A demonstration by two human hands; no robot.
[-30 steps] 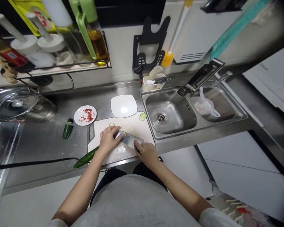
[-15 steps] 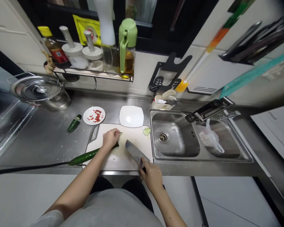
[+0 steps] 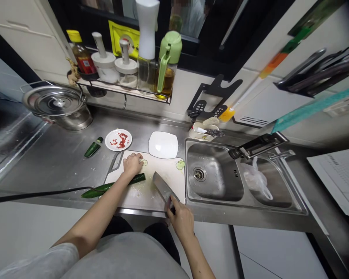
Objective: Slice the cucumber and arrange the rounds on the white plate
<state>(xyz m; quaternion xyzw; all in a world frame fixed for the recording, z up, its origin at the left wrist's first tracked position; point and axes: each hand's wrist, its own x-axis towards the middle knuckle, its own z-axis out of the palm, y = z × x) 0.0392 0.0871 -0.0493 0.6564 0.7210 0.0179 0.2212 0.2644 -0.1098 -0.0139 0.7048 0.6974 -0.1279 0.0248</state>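
Observation:
My left hand [image 3: 133, 163] is over the upper left of the white cutting board [image 3: 163, 166], fingers bunched, with the fingertips at the edge of a thin cucumber slice [image 3: 144, 162]. Below that wrist lies a long cucumber [image 3: 137, 178] with its cut end to the right, partly hidden by my forearm. My right hand [image 3: 182, 219] is closed round the handle of a kitchen knife [image 3: 163, 188]. Its blade angles up and left above the board, apart from the cucumber. Several more cucumber slices [image 3: 180, 165] rest at the board's upper right corner.
Behind the board stand a plate of red pieces [image 3: 118, 140] and a white square plate [image 3: 163, 145]. Cut cucumber ends [image 3: 92, 149] lie to the left. The sink [image 3: 215, 170] adjoins the right side. A black cord [image 3: 46, 195] crosses the left front.
My left hand has moved slightly left, and the slice pinched edge-on before now shows its flat face by the fingertips. My right hand still holds the knife. The view has shifted slightly.

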